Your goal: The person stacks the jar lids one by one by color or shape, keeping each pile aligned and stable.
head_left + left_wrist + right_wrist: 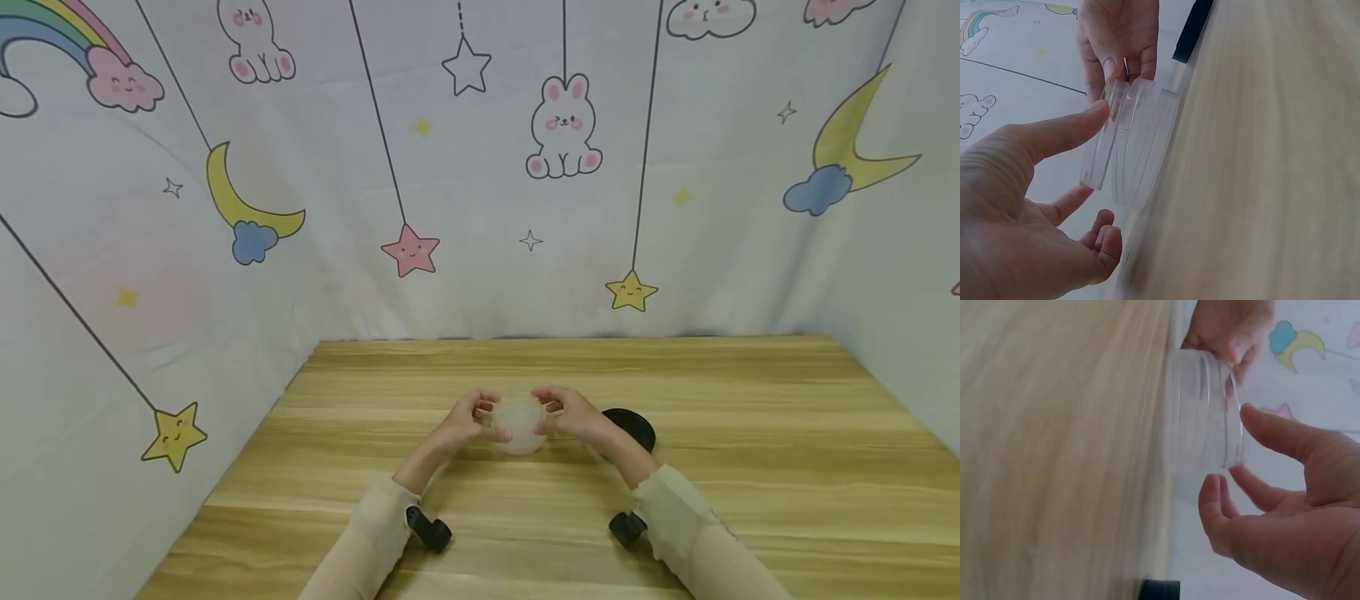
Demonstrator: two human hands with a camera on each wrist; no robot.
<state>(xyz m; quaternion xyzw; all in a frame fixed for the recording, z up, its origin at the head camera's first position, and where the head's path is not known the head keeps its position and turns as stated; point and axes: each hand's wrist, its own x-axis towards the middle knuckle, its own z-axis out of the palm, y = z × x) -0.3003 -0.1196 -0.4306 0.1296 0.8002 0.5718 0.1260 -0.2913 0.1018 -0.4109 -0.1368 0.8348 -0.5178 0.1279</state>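
Both hands pinch a clear, thin-rimmed round lid point(1102, 147) by opposite edges, thumbs on the near side. Right beneath it stands a clear, shallow round container point(1191, 419) on the table; the lid tilts slightly against it, and whether their rims touch cannot be told. My left hand point(471, 421) is at the lid's left edge, its lower fingers curled loosely beside the container. At the right edge is my right hand point(572, 414), its lower fingers bent and free of the container. In the head view the clear pieces merge into one pale disc.
A black round object point(633, 427) lies on the wooden table point(750, 517) behind the right wrist, partly hidden by it. A white cloth with printed stars, moons and rabbits point(564, 133) hangs around the table's back and sides.
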